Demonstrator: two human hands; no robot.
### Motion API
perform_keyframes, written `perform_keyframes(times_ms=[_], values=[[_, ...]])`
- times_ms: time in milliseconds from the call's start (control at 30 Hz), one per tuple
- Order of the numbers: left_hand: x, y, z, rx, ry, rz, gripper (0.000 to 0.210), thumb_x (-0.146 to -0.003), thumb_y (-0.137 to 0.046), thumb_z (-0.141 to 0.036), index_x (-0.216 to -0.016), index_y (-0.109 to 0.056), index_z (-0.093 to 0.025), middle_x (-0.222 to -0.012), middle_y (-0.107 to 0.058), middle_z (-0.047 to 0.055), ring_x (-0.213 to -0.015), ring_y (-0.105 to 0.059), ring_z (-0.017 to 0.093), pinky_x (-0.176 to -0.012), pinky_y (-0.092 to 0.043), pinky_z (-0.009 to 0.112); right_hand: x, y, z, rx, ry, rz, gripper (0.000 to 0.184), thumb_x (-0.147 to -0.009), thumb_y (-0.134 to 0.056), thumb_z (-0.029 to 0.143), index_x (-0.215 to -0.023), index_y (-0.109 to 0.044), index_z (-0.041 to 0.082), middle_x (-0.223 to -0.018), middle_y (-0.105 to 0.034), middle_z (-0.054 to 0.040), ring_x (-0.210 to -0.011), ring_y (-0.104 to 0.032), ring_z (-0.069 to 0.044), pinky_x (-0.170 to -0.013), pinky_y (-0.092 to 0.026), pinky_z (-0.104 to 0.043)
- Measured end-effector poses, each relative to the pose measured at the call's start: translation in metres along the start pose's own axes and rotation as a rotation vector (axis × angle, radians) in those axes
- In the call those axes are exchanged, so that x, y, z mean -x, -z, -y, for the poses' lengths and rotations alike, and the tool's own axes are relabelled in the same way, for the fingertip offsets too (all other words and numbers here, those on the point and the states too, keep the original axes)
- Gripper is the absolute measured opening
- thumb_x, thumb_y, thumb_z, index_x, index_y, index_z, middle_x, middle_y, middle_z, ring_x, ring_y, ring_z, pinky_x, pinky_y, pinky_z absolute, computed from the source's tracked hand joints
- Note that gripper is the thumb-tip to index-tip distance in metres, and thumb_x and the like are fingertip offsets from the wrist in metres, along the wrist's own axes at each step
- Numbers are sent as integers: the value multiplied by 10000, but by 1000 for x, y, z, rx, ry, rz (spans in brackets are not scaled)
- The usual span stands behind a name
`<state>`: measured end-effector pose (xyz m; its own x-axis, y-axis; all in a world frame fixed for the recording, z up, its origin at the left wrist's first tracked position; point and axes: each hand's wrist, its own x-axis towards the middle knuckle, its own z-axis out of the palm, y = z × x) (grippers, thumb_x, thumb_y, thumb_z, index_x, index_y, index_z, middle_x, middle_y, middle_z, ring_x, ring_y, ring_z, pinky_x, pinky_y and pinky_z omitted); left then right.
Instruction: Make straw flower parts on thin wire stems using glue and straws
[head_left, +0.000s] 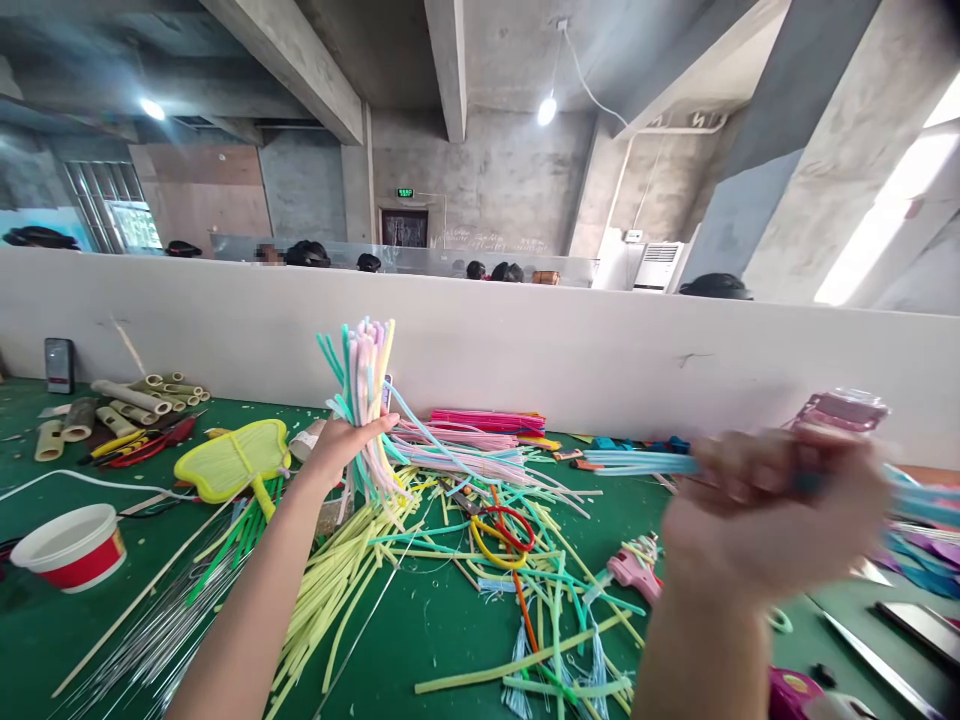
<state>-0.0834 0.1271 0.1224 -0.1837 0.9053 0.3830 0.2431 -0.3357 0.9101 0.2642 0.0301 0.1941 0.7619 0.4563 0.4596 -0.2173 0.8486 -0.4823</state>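
My left hand (339, 452) is closed round an upright bundle of pastel pipe cleaners (366, 385) in pink, mint, lilac and yellow, held above the green table. On the right, my right hand (780, 500) is raised and smeared by motion, its fingers curled round light blue pipe cleaners (637, 461) that stick out on both sides of the fist. Beneath the left hand lies a heap of pale yellow pipe cleaners (322, 580). Pink pipe cleaners (480, 460) are stacked between the hands, near the partition.
Scissors with red and yellow handles (504, 536) and a pink glue gun (636, 570) lie amid loose stems. At left are a yellow fan-shaped piece (236, 460), bamboo tubes (142, 400), a white-and-red tub (71, 548) and thin wires (165, 620). A white partition (570, 345) crosses behind.
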Motion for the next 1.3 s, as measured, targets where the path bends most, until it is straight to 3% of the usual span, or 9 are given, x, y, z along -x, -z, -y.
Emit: perform_keyframes(times_ms=[100, 200, 267, 433, 567, 767, 967, 1167, 1300], values=[[-4, 3, 5, 28, 18, -48, 369, -670, -803, -488, -857, -719, -180, -921, -755, 68, -947, -695, 284, -843, -516, 353, 7, -31, -36, 7, -244, 139, 113, -740, -729, 294, -781, -678, 202, -561, -360, 83, -447, -234, -59, -448, -125, -281], [-5, 5, 9, 38, 34, -71, 347, -676, -790, -449, -875, -726, -172, -955, -757, 78, -998, -690, 302, -885, -513, 370, 29, -39, -64, 95, -488, 387, 296, -752, -758, 341, -982, -721, 158, -577, -317, 105, -452, -189, -49, -444, -128, -252], [-4, 5, 8, 37, 40, -61, 354, -684, -781, -452, -895, -730, -172, -973, -761, 79, -1019, -689, 311, -888, -516, 370, 54, -42, -82, 228, -533, 577, 375, -817, -718, 404, -1088, -727, 144, -545, -273, 110, -455, -215, -68, -442, -165, -242], [9, -1, -13, 2, 44, 69, 298, -650, -816, -425, -823, -736, -195, -865, -771, 45, -895, -706, 303, -787, -536, 347, 120, -57, -122, 480, -431, 938, 400, -786, -760, 471, -1072, -764, 192, -734, -626, -14, -676, -550, -173, -627, -445, -292], [15, -2, -25, 6, 16, 134, 242, -658, -830, -401, -756, -711, -215, -827, -749, 20, -869, -700, 277, -784, -527, 326, 120, -57, -128, 539, -395, 991, 308, -834, -712, 484, -889, -785, 190, -766, -667, -39, -739, -573, -205, -683, -440, -309], [7, 9, -19, 114, 3, -18, 318, -698, -802, -462, -853, -679, -214, -871, -718, 18, -893, -692, 245, -809, -520, 313, 73, -41, -101, 542, -516, 1122, 342, -825, -727, 516, -875, -808, 187, -737, -686, -28, -671, -574, -184, -604, -413, -278], [11, 7, -25, 123, -2, 23, 299, -699, -816, -445, -832, -686, -210, -857, -710, 16, -872, -675, 230, -773, -500, 288, 73, -43, -93, 365, -746, 1037, 443, -880, -637, 582, -960, -798, 177, -692, -567, 2, -554, -355, -97, -512, -296, -237], [20, -10, -33, 27, 0, 98, 285, -701, -804, -466, -794, -703, -216, -825, -718, 11, -837, -669, 246, -739, -492, 306, 84, -49, -94, 168, -718, 964, 325, -945, -579, 450, -1069, -758, 209, -836, -654, -26, -782, -548, -156, -731, -455, -274], [24, -23, -36, -23, -20, 134, 288, -709, -785, -472, -817, -717, -215, -869, -749, 31, -903, -691, 280, -813, -519, 348, 90, -51, -87, -27, -768, 827, 285, -895, -653, 337, -1157, -695, 234, -623, -435, 78, -479, -310, -81, -479, -338, -229]])
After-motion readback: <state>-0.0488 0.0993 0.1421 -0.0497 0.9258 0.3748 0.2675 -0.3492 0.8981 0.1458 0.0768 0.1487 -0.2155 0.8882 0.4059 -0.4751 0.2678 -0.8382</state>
